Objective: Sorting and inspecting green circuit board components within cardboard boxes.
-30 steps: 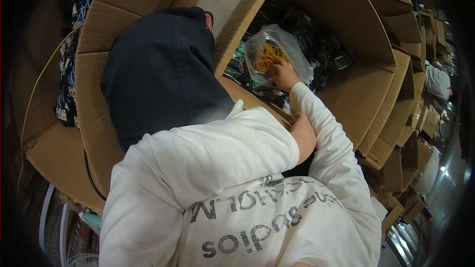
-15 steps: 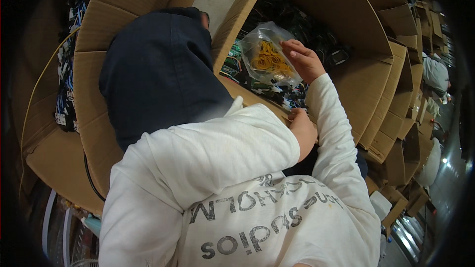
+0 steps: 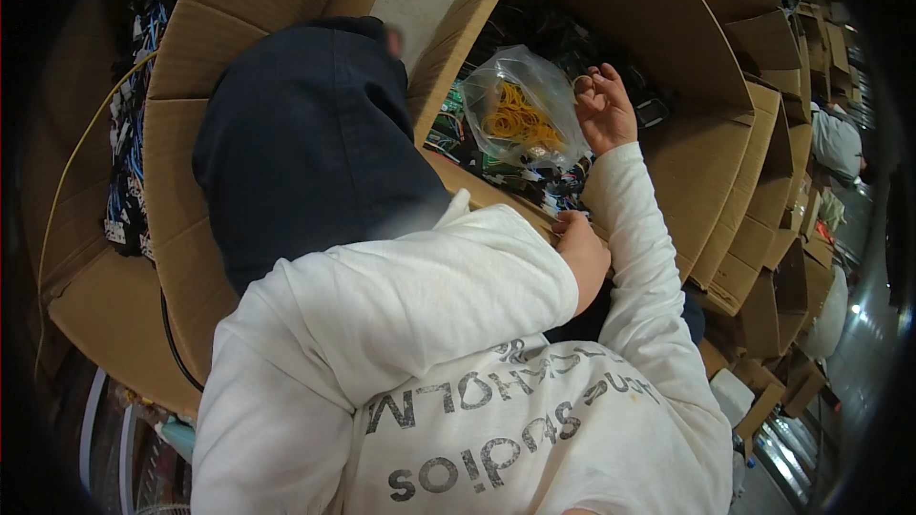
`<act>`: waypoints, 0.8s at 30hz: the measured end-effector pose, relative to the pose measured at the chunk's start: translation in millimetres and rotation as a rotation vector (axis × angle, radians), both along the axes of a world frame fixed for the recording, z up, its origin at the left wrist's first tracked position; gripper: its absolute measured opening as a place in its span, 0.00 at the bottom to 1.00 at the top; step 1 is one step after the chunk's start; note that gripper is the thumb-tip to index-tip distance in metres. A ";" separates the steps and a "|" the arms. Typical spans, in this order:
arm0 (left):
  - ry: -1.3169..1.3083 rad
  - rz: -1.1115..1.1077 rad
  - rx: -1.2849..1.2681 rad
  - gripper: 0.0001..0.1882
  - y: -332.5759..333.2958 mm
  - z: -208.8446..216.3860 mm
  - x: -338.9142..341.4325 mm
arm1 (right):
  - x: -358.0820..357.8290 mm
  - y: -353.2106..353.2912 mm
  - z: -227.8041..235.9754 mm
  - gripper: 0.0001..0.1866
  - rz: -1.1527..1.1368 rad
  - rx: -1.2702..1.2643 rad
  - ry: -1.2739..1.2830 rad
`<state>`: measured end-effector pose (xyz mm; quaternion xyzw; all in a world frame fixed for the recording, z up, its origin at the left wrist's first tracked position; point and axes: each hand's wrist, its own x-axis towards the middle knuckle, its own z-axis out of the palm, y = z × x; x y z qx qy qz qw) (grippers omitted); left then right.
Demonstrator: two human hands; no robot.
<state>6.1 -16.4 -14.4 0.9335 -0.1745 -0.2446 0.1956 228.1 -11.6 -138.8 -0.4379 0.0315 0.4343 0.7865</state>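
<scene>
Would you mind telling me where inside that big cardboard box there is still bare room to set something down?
Bare cardboard shows on the box's right inner wall, beside the right hand. The middle is crowded: the clear bag of yellow rubber bands lies on dark packets. The left hand rests at the near edge.

The left hand [image 3: 580,257] hides partly behind its sleeve (fingers unseen), pressed against the cardboard box [image 3: 668,162].
</scene>
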 end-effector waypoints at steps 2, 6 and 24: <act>0.012 -0.001 0.006 0.23 1.8 -0.5 1.3 | -0.7 5.2 8.5 0.19 -0.050 -0.024 0.021; 0.015 -0.013 0.022 0.24 10.3 10.8 4.4 | 21.4 17.1 2.2 0.11 -0.009 -0.124 -0.278; 0.141 -0.035 0.107 0.19 23.4 4.4 16.3 | 107.2 122.6 -212.7 0.64 1.053 -1.210 -1.260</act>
